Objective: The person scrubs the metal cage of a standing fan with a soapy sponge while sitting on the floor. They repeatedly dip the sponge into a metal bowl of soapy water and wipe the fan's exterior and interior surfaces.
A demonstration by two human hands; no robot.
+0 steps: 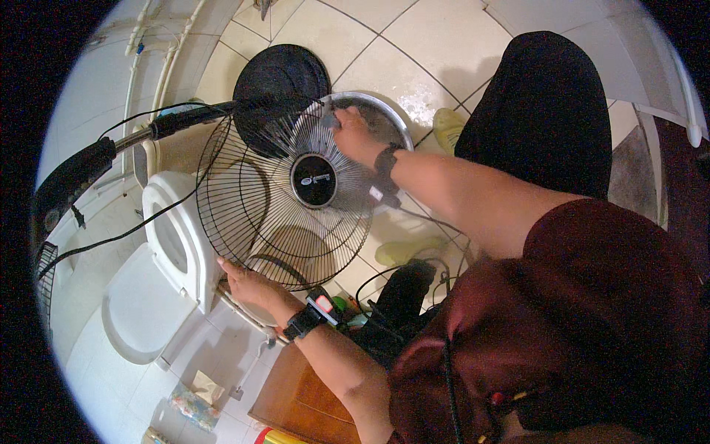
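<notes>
A round wire fan guard [244, 222] with a black centre cap [314, 180] that bears writing is before me, partly over a metal basin [407, 130]. My left hand [258, 288] holds the guard's near-left rim, its fingers partly hidden. At the guard's far side, my right hand [355, 136] presses a small grey cloth or sponge [331, 119] to the wires above the basin. The basin holds something dark, perhaps water. Beyond the guard is the round black base [280, 72] of a pedestal fan, whose pole [133, 137] runs left.
A white toilet [177, 238] with its lid [141, 305] raised is at left. A black cord [119, 236] crosses past it. Pipes [166, 77] run along the wall. A brown box or cabinet [310, 394] is at the lower edge. Pale shoes [448, 130] are on the tiled floor [410, 66].
</notes>
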